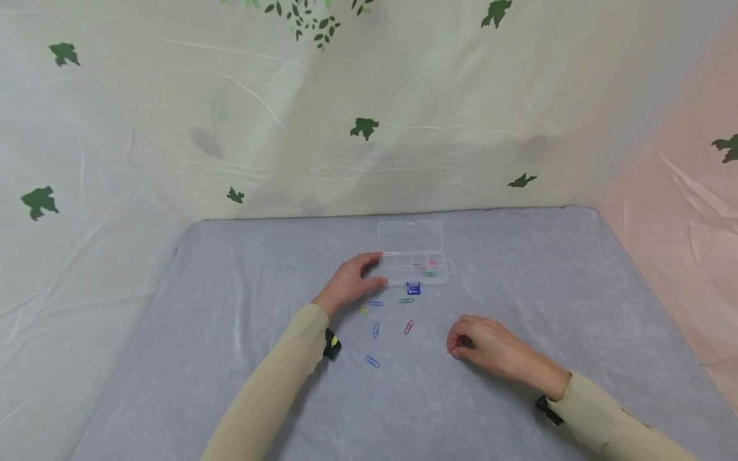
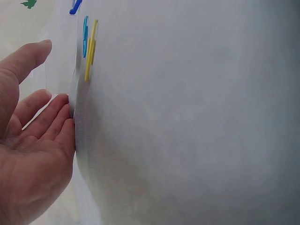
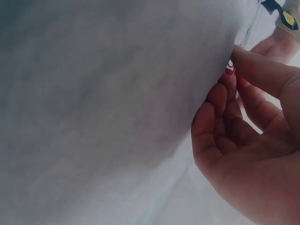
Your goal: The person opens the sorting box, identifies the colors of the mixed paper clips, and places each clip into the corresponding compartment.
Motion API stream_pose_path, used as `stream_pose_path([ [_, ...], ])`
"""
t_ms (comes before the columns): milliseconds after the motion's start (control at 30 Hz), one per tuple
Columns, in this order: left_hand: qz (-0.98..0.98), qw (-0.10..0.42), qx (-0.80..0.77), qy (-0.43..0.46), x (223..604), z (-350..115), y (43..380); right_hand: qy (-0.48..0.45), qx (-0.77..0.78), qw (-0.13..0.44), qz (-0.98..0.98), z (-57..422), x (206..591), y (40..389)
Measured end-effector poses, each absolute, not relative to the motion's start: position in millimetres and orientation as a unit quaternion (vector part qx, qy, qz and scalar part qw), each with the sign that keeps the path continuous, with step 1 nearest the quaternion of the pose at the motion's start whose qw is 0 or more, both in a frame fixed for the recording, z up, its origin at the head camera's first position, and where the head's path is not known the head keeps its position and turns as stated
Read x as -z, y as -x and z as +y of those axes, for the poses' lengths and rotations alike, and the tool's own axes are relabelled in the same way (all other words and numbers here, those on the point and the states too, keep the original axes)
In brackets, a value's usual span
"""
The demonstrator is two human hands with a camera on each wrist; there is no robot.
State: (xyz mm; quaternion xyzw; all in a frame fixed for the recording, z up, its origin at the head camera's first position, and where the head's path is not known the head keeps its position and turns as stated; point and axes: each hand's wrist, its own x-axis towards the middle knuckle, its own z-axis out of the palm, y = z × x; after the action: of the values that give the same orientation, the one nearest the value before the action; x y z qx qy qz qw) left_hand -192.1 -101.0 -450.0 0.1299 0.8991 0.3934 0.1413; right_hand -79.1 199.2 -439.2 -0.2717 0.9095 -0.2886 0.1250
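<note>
My right hand (image 1: pixel 490 346) pinches a pinkish-red paper clip (image 3: pixel 229 70) between thumb and fingers, low over the cloth; most of the clip is hidden. My left hand (image 1: pixel 350 280) is at the left end of a clear plastic box (image 1: pixel 398 278), thumb near its front corner and fingers towards the back. In the left wrist view its fingers look fairly straight, with the thumb apart. The box's lid (image 1: pixel 410 237) is raised at the back. Inside, on the right, lie a green paper clip (image 1: pixel 430 274) and small pink and red pieces.
Before the box lie blue paper clips (image 1: pixel 372 362), a yellow paper clip (image 1: pixel 363 310), a green paper clip (image 1: pixel 406 300) and a red paper clip (image 1: pixel 409 327). A dark blue latch (image 1: pixel 413 289) is at the box's front. Grey cloth (image 1: pixel 277 269) covers the table; patterned sheeting (image 1: pixel 323 147) hangs behind.
</note>
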Motion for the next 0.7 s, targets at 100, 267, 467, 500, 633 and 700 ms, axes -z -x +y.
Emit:
stream_pose_path([
  [100,0.898,0.138,-0.395,-0.132,450.2,-100.8,191.7,0.266,0.297,0.127,0.908,199.7,437.8,78.3],
  [267,0.898,0.137,-0.398,-0.132,449.9,-100.7,190.5,0.256,0.312,0.126,0.906,202.2,432.7,77.4],
  [467,0.898,0.136,-0.397,-0.132,449.8,-100.6,190.2,0.268,0.329,0.103,0.900,206.7,428.7,79.0],
  [500,0.898,0.135,-0.397,-0.132,450.0,-100.6,190.3,0.269,0.330,0.099,0.900,207.3,428.0,79.4],
  [633,0.899,0.133,-0.395,-0.133,451.2,-100.6,190.5,0.267,0.337,0.083,0.899,208.2,425.6,81.3],
  [700,0.900,0.132,-0.394,-0.132,451.5,-100.4,190.6,0.264,0.341,0.073,0.899,208.4,424.1,82.1],
])
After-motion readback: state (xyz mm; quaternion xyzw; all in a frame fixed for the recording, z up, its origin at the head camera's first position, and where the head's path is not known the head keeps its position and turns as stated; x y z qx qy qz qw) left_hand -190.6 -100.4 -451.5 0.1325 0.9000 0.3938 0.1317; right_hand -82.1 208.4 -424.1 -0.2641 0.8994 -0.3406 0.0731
